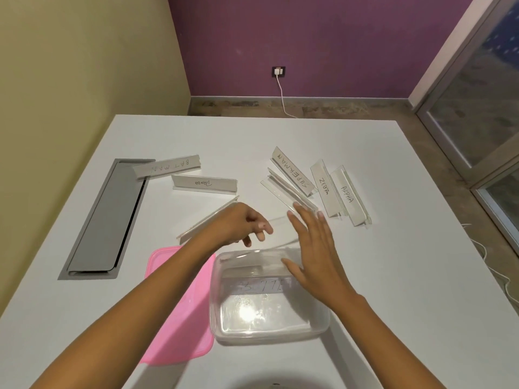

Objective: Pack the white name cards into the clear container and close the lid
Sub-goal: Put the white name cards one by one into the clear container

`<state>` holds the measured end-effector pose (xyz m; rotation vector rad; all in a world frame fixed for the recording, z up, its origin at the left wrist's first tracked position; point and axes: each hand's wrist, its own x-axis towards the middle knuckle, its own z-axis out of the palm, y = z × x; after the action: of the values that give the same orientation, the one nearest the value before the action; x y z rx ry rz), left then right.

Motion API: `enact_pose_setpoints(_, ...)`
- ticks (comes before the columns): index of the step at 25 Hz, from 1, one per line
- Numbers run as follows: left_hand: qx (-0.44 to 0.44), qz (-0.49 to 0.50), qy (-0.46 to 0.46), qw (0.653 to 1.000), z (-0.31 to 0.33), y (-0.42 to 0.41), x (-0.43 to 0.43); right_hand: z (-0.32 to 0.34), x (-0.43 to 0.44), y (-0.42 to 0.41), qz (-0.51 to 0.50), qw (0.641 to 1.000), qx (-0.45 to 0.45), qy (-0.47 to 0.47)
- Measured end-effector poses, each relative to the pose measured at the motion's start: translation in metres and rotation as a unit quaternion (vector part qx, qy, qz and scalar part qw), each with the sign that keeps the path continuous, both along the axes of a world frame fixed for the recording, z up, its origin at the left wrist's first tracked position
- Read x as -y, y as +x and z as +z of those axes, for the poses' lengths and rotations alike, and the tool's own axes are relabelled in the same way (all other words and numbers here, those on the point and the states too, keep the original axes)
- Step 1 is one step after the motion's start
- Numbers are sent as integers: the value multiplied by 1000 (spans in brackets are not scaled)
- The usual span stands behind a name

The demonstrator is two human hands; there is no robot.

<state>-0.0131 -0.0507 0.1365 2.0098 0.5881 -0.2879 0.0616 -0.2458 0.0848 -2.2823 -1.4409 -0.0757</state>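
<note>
- Fingers (304, 220) of right hand (314, 248) spread flat, gripping nothing, over container (269, 332) rim.
- Left hand (238, 223) loosely curled, empty, beside lid (174, 318).
- One card (261, 286) inside container.

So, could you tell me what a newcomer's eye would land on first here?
Probably the pink lid lying left of the clear container, with both hands, left hand and right hand, over its far edge. Then the lettered name cards scattered across the white table beyond.
</note>
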Motion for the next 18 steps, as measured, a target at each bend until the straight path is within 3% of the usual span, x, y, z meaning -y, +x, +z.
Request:
enact_pose_setpoints(6,-64,-68,39,995,-5,-20,12,3,2,-6,73,996,11,-54)
enact_pose_setpoints(8,-27,62,117,991,-15,-28,17,-4,5,-9,65,995,-45,-67)
enact_pose_setpoints(10,41,246,187,950,-24,-38,22,-13,6,-11,33,979,-167,-110)
enact_pose_setpoints(12,74,337,165,924,-38,-49,21,-25,5,-12,3,947,-262,-188)
enact_pose_setpoints(14,65,358,121,924,-55,-62,19,-40,2,-14,4,932,-264,-249)
enact_pose_setpoints(18,25,335,73,939,-80,-85,22,-58,-6,-18,10,940,-192,-282)
